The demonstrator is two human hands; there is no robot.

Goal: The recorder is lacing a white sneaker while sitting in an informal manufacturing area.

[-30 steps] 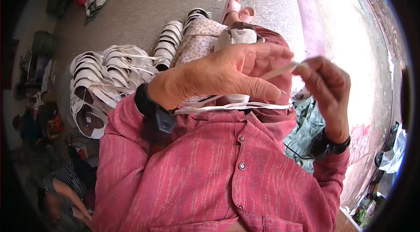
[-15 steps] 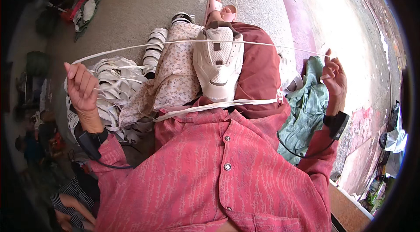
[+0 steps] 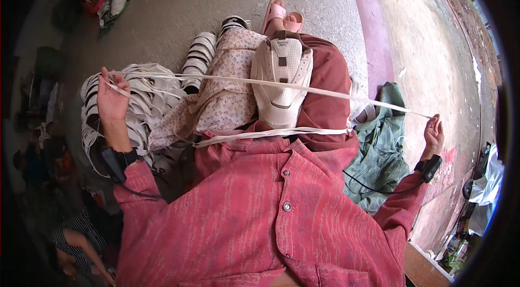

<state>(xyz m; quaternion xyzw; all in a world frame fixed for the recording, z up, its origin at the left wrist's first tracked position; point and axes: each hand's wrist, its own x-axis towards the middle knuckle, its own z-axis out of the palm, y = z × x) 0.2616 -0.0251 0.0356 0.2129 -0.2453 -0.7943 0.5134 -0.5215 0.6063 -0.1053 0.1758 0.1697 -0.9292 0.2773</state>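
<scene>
white lace [image 3: 271, 83] stretches above the white shoe [image 3: 279, 116] on my lap, partly blocking it. left of the shoe heap white shoe parts [image 3: 142, 92]; right of it, green cloth [image 3: 379, 151]; nearer me, loose strands [image 3: 260, 135]. wide apart on either side, my left hand [image 3: 112, 102] and right hand [image 3: 433, 138] grip the lace.

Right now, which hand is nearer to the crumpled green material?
Right. The right hand is just right of the crumpled green material; the left hand is far to its left, past the white shoe.
</scene>
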